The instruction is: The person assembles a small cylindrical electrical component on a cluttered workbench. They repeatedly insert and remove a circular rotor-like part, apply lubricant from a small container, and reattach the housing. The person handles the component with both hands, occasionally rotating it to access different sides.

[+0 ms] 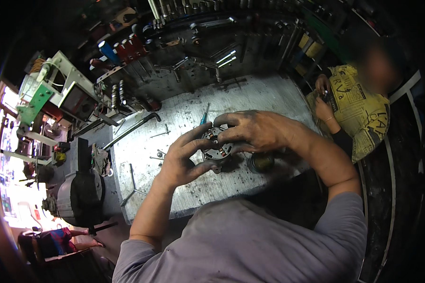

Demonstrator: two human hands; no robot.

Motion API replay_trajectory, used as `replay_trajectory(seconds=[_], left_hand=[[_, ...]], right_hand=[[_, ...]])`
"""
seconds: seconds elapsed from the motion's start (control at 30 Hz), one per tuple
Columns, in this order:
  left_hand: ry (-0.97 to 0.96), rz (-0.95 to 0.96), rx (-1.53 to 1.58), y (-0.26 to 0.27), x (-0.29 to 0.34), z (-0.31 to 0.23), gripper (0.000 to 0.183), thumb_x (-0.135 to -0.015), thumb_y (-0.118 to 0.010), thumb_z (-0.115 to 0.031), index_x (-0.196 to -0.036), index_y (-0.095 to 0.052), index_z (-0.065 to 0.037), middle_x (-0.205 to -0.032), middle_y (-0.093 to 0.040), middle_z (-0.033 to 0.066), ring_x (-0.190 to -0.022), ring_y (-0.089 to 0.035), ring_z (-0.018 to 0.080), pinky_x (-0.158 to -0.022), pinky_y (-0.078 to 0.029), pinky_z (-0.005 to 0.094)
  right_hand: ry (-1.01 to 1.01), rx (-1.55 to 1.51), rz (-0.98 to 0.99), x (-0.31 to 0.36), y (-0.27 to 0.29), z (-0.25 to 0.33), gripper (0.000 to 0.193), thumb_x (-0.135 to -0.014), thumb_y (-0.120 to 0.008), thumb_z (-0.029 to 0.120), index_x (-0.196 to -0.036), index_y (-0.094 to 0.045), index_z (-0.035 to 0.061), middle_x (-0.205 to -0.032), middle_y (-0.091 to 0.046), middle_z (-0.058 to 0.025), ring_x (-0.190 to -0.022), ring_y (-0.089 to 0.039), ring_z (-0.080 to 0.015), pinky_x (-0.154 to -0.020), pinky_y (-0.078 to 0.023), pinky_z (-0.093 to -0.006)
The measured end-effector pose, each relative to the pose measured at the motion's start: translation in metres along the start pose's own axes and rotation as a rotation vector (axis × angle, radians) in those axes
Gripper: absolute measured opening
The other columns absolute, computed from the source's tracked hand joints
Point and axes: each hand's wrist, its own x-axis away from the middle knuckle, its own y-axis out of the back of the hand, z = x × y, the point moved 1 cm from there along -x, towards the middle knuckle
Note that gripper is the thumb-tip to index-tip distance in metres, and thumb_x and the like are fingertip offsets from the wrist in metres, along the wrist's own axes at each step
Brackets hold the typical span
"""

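Observation:
A round metal housing with slots in its face (pixel 216 153), much like an alternator end cover, is held between my hands just above the worktable (pixel 189 198). My left hand (pixel 183 154) grips its left side, thumb at the lower edge and fingers at the upper. Over the top and right side curls my right hand (pixel 250 132), its fingertips pressing at the centre of the housing. Whether they pinch a smaller part there is hidden. Beyond the housing lies a screwdriver with a teal handle (pixel 204 118). A dark round can or cylinder (pixel 261 163) stands beside my right wrist.
Left on the table are a three-armed wrench (pixel 133 188), small bolts (pixel 159 154) and a long bent bar (pixel 134 129). A tool rack (pixel 174 61) lines the back. At right sits a person in a yellow shirt (pixel 359 104); another person (pixel 56 243) is at lower left.

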Motion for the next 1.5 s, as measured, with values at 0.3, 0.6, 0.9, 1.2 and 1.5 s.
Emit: replay_trajectory(seconds=[0.3,0.6,0.9,1.2,1.5], left_hand=[[0.171,0.26,-0.146,0.029,-0.024,-0.028,0.046,-0.082,-0.093,-0.016,-0.124,-0.076,-0.009,-0.152,-0.06,0.0187,-0.125,-0.071,0.0376,-0.097,-0.064,0.0451],[0.158,0.322,-0.221,0.03,-0.034,-0.038,0.046,-0.081,-0.094,-0.017,-0.124,-0.077,-0.011,-0.142,-0.066,0.0168,-0.107,-0.076,0.0329,-0.092,-0.064,0.0427],[0.19,0.12,-0.102,0.009,-0.01,-0.02,0.042,-0.076,-0.097,-0.011,-0.114,-0.079,-0.009,-0.144,-0.067,0.0168,-0.129,-0.068,0.0351,-0.103,-0.061,0.0437],[0.224,0.065,-0.057,0.005,-0.003,-0.017,0.041,-0.079,-0.095,-0.011,-0.116,-0.078,-0.007,-0.145,-0.067,0.0156,-0.125,-0.071,0.0321,-0.102,-0.062,0.0427],[0.224,-0.019,-0.008,-0.005,0.001,-0.023,0.044,-0.077,-0.095,-0.013,-0.117,-0.077,-0.01,-0.149,-0.065,0.0183,-0.134,-0.067,0.0364,-0.11,-0.056,0.0446]], right_hand=[[0.015,0.02,0.123,-0.012,0.016,0.0,0.039,-0.096,-0.079,0.028,-0.134,-0.075,0.0203,-0.156,-0.055,-0.015,-0.124,-0.071,-0.0341,-0.106,-0.059,-0.0438],[0.03,0.048,0.139,-0.013,0.017,-0.003,0.037,-0.096,-0.079,0.026,-0.133,-0.075,0.0234,-0.155,-0.057,-0.0141,-0.123,-0.072,-0.0344,-0.105,-0.06,-0.0437],[0.004,-0.039,0.129,-0.011,0.012,-0.004,0.036,-0.096,-0.078,0.018,-0.131,-0.078,0.0182,-0.156,-0.059,-0.0153,-0.129,-0.069,-0.0345,-0.111,-0.056,-0.0437],[0.013,-0.141,0.009,-0.006,0.0,-0.011,0.042,-0.091,-0.083,0.011,-0.133,-0.076,0.0141,-0.154,-0.061,-0.0164,-0.135,-0.065,-0.0372,-0.114,-0.054,-0.0457],[0.024,-0.236,-0.33,0.023,-0.037,-0.026,0.073,-0.084,-0.088,0.012,-0.152,-0.061,0.0148,-0.156,-0.06,-0.0176,-0.145,-0.057,-0.0387,-0.12,-0.05,-0.0489]])
